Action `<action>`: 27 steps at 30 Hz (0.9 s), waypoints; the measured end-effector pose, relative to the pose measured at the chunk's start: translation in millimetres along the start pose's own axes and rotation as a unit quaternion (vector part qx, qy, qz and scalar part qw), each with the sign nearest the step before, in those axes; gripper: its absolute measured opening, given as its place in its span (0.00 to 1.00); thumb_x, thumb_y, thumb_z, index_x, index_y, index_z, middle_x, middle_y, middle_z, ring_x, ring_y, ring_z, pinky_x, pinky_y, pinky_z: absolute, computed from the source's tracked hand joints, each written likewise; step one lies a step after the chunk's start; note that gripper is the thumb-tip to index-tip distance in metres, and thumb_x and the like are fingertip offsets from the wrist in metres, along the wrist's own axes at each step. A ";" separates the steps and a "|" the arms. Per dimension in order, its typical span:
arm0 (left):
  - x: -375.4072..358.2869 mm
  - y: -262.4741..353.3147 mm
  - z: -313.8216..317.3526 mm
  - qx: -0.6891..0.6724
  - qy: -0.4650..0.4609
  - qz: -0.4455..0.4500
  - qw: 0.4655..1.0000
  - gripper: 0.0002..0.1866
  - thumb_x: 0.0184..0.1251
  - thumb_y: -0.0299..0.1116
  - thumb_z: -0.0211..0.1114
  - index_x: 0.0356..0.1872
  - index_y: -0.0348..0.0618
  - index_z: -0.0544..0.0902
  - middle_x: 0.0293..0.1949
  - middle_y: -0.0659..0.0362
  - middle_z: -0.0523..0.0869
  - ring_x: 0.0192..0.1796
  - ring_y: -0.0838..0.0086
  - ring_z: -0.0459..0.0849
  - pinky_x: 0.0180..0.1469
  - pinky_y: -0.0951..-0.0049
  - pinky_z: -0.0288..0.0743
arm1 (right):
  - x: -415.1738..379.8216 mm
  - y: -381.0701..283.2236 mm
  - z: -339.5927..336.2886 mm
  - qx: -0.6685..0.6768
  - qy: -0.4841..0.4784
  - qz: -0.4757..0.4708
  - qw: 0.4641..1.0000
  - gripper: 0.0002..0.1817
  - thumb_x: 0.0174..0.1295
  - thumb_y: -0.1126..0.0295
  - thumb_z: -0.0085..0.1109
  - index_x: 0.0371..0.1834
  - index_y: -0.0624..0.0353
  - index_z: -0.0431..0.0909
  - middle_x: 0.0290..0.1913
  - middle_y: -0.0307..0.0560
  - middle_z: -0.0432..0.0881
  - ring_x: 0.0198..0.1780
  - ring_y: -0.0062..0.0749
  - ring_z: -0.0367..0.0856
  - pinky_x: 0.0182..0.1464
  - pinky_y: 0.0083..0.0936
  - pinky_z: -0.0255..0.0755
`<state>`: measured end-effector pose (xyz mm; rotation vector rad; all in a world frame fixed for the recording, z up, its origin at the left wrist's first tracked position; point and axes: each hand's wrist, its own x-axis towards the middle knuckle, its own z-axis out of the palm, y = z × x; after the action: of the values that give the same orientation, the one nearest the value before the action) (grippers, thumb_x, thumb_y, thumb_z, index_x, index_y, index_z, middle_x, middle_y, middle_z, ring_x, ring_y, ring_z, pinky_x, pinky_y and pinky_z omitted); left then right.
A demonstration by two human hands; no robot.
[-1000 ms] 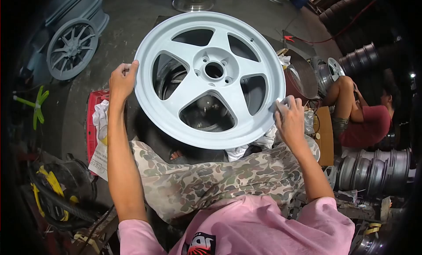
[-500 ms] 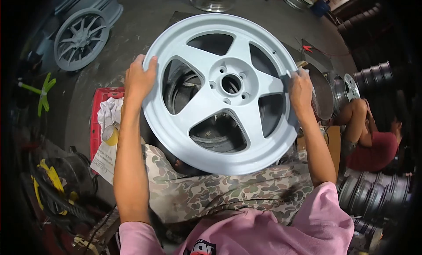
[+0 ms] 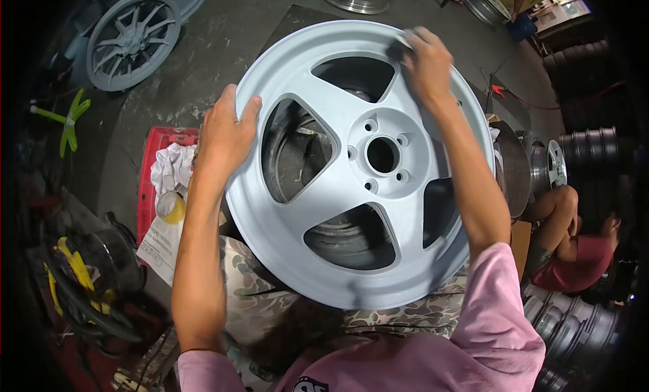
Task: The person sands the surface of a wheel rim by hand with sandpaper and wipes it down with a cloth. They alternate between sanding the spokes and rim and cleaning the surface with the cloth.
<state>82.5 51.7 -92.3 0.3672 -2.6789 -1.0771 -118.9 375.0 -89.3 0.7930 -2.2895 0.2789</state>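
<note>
A pale grey five-spoke car wheel point(image 3: 404, 209) lies face up before my lap, its holes showing a dark tyre or wheel below. My left hand point(image 3: 228, 128) is closed around the wheel's left rim, with the thumb on the face. At the top right of the rim, my right hand point(image 3: 429, 62) presses with bent fingers. A thin greyish thing shows at those fingertips, too blurred to name. My right forearm crosses over the wheel's right side.
A red tray point(image 3: 150, 152) at left holds a white cloth point(image 3: 172, 167) and a yellow tape roll point(image 3: 172, 207). Another grey wheel point(image 3: 134, 42) stands at upper left. A person point(image 3: 574, 257) sits at right beside stacked wheels point(image 3: 574, 321). Black hoses point(image 3: 101, 317) lie lower left.
My right hand has moved from the right rim up to the top right of the wheel. The wheel sits slightly lower and farther right in view. My left hand stays on the left rim.
</note>
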 end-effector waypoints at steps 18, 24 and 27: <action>-1.2 -9.9 10.6 -0.008 0.048 0.038 0.998 0.24 0.77 0.44 0.66 0.57 0.28 0.80 0.50 0.34 0.88 0.55 0.44 0.88 0.58 0.54 0.77 | 29.9 -108.3 31.0 0.250 -0.016 -0.011 0.968 0.19 0.54 0.77 0.63 0.50 0.59 0.88 0.53 0.57 0.85 0.54 0.57 0.84 0.60 0.46 0.80; 1.7 -29.5 17.4 0.000 0.030 0.042 0.999 0.24 0.71 0.40 0.68 0.59 0.30 0.81 0.52 0.35 0.89 0.57 0.47 0.88 0.60 0.57 0.78 | 37.6 -159.5 5.8 0.342 -0.126 -0.230 0.902 0.29 0.46 0.83 0.71 0.57 0.56 0.86 0.55 0.51 0.84 0.59 0.54 0.83 0.61 0.44 0.81; 7.2 -18.3 9.3 0.005 0.022 0.048 0.999 0.24 0.72 0.40 0.68 0.60 0.31 0.81 0.53 0.37 0.89 0.57 0.47 0.89 0.59 0.57 0.79 | 46.0 -79.3 32.5 0.184 -0.057 -0.139 0.971 0.23 0.50 0.82 0.69 0.53 0.57 0.86 0.54 0.55 0.85 0.57 0.56 0.83 0.60 0.44 0.80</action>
<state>75.5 42.6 -110.8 0.2564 -2.6345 -1.0174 -114.5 277.9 -84.1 1.3350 -2.2224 0.5507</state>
